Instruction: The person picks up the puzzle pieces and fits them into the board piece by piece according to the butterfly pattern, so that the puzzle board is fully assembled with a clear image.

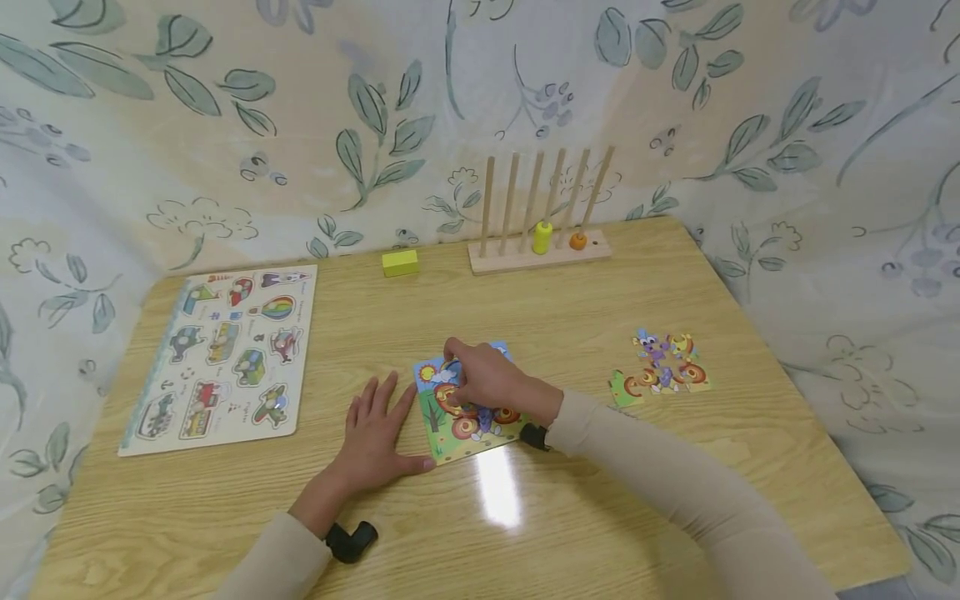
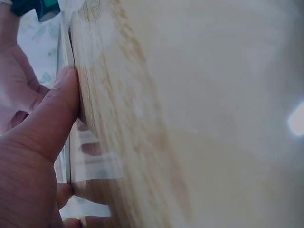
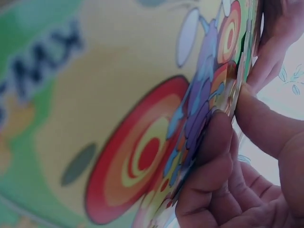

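A colourful picture puzzle board (image 1: 442, 442) with a sun, a tree and a cartoon butterfly lies on the table between the hands. My left hand (image 1: 372, 446) rests flat at its left side with fingers spread, the thumb right at the lower left corner. In the left wrist view that thumb (image 2: 54, 111) lies along the board's thin edge. Over the upper middle of the board is my right hand (image 1: 491, 379), fingers bent. Its thumb and forefinger pinch a puzzle piece (image 3: 231, 90) close against the picture, and the hand hides part of the board.
Several loose puzzle pieces (image 1: 663, 367) lie to the right. A vehicle peg board (image 1: 300, 400) occupies the left side. Toward the back are a yellow block (image 1: 400, 264) and a wooden peg stand (image 1: 495, 263) with yellow and orange beads. Patterned cloth hangs behind the table.
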`<state>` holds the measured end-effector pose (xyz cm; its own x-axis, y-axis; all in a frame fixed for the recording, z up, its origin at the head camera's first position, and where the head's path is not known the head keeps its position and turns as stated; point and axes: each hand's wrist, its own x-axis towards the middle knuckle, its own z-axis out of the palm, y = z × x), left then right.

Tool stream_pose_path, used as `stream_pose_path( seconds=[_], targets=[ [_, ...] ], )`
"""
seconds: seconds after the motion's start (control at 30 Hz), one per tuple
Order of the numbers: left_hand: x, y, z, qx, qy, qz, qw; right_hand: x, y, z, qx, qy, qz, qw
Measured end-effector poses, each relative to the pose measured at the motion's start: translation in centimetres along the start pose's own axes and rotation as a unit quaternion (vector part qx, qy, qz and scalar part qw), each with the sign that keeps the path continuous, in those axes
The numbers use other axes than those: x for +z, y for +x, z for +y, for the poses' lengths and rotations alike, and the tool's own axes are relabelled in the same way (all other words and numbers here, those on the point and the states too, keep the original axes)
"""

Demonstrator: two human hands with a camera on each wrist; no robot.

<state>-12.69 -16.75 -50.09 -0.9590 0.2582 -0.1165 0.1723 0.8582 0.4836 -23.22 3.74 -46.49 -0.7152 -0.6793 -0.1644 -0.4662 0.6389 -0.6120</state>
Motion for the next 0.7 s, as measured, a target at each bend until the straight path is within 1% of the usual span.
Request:
stream_pose_path(
  seconds=[0.1, 0.23, 0.33, 0.43, 0.7],
  targets=[
    [0.1, 0.0, 0.0, 0.001, 0.000, 0.002, 1.0000, 0.1, 0.0, -0.1, 0.008, -0.012, 0.010, 0.9998],
    [0.1, 0.0, 0.0, 0.003, -0.002, 0.003, 1.0000, 0.6, -0.2, -0.1, 0.027, -0.042, 0.018, 0.9986],
    [0.2, -0.1, 0.0, 0.004, 0.000, 0.003, 1.0000, 1.0, -0.3, -0.1, 0.044, -0.064, 0.025, 0.9966],
    [0.2, -0.1, 0.0, 0.004, 0.002, 0.005, 1.0000, 1.4, -0.3, -0.2, 0.062, -0.079, 0.042, 0.9940],
    [0.0, -0.1, 0.1, 0.009, 0.001, 0.009, 0.9999, 2.2, -0.4, -0.3, 0.108, -0.060, 0.072, 0.9898]
  ],
)
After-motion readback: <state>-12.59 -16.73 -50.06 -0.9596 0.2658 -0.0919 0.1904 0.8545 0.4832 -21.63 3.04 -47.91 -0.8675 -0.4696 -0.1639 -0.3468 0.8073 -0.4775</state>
